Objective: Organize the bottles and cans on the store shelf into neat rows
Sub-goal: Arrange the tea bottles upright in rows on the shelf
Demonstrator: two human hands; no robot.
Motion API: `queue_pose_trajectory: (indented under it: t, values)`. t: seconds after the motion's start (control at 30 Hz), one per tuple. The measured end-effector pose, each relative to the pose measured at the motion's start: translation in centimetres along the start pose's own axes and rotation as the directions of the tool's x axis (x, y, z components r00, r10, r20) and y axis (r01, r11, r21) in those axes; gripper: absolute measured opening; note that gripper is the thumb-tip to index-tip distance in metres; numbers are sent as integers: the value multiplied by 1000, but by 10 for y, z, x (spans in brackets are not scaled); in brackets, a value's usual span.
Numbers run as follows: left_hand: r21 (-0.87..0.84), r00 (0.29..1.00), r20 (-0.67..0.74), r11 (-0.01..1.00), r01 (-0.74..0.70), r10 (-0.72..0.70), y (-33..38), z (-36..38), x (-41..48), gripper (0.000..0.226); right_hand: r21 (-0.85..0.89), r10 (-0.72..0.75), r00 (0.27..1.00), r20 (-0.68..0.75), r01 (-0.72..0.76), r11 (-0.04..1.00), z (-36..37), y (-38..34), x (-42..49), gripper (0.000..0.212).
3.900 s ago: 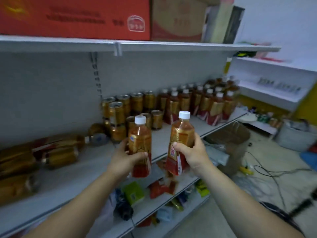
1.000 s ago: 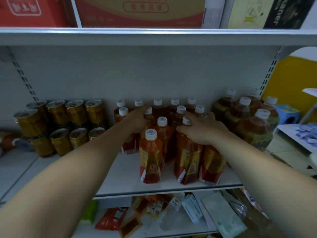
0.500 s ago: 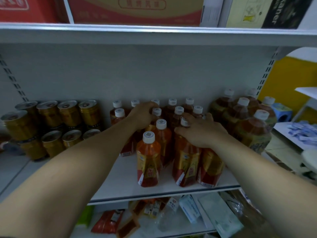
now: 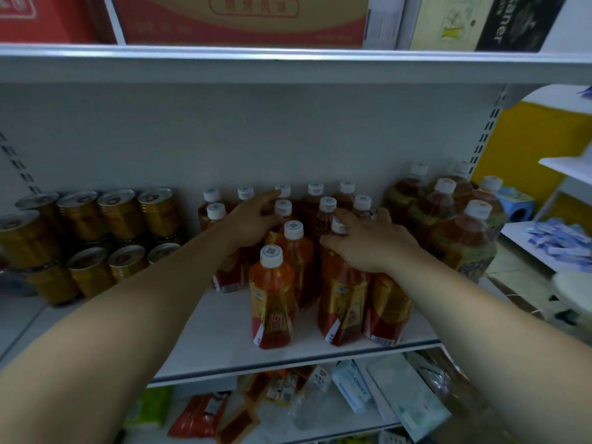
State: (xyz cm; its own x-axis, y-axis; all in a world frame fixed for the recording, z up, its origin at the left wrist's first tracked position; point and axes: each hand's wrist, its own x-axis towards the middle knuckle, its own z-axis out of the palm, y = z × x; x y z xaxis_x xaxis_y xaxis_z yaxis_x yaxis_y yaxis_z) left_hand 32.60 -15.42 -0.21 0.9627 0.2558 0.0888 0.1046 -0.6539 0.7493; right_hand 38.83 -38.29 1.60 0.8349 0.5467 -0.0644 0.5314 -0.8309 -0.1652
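Observation:
Several small tea bottles with white caps stand clustered on the white shelf point(image 4: 224, 344). One front bottle point(image 4: 272, 299) stands alone at the left of the front row. My left hand point(image 4: 253, 219) rests among the bottles of the left column, fingers spread toward the back caps. My right hand point(image 4: 368, 241) lies over the tops of two front right bottles point(image 4: 344, 309), fingers curled around one cap. Gold cans point(image 4: 121, 216) are stacked in two layers at the left.
Large tea bottles point(image 4: 461, 241) crowd the shelf's right end. Cardboard boxes point(image 4: 240, 17) sit on the upper shelf point(image 4: 288, 64), low overhead. The lower shelf holds loose packets and a clear bottle point(image 4: 307, 405). A white side rack point(image 4: 551, 241) stands at the right.
Earlier each hand carried a bottle; those are set down now. Over the last second my left hand reached slightly deeper into the bottles, and my right hand stayed on the front right caps.

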Motion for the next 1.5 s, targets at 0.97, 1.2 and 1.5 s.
queue_pose_trajectory:
  t: [0.97,1.2,1.5]
  values:
    - [-395,996,-86,919,-5,-31,-12,116,-130,87,22,-4,1000,5,4,1000,1,1,-2,81]
    - [-597,936,-186,791,133,-298,-5,75,-72,57,20,5,1000,8,-5,1000,1,1,-1,82]
    - [-679,943,-60,706,202,-328,-21,81,-51,61,14,8,1000,13,-8,1000,2,0,-1,81]
